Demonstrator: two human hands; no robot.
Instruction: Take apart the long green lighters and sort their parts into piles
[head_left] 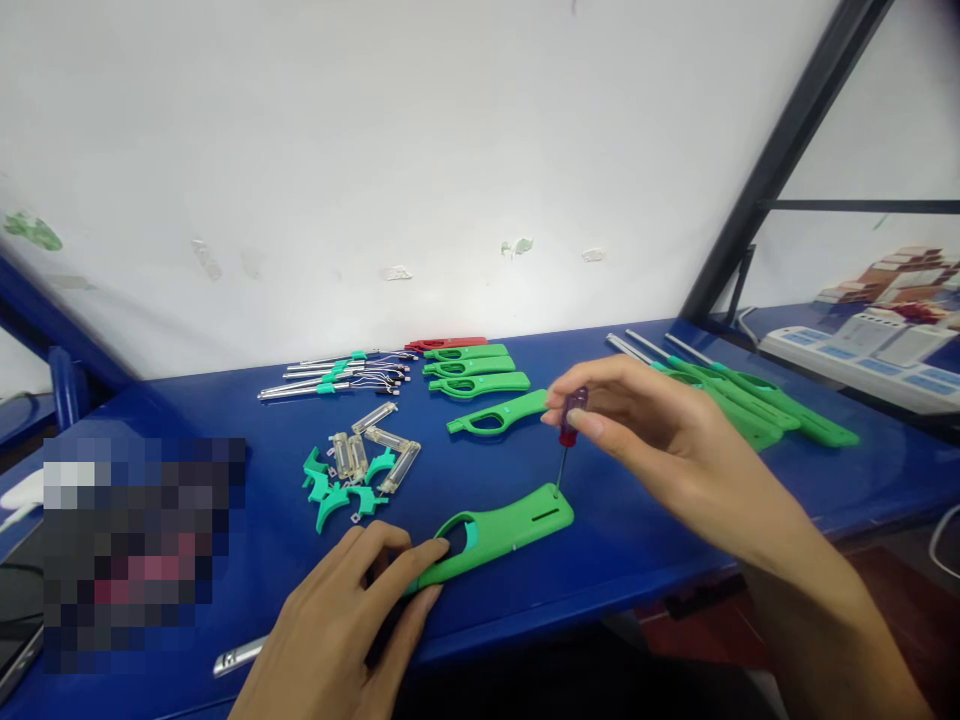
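A long-necked green lighter (517,525) lies on the blue table, its metal tube (238,657) pointing left beneath my left hand (360,610). The fingers of that hand are closed around the lighter's front end by the trigger opening. My right hand (637,420) pinches a small screwdriver (574,415) with a dark red handle. The screwdriver stands nearly upright, its tip at a hole near the lighter's wide end. Farther back are several green casing halves (480,384) and a red one (446,344). Teal triggers (330,495) and clear fuel tanks (388,440) lie to the left.
Metal tubes with wires (322,378) are laid out at the back left. Several lighters with tubes fitted (757,405) rest at the right. A blurred, pixelated area covers the left side. White power strips (862,355) sit at the far right beside a dark metal frame (780,130).
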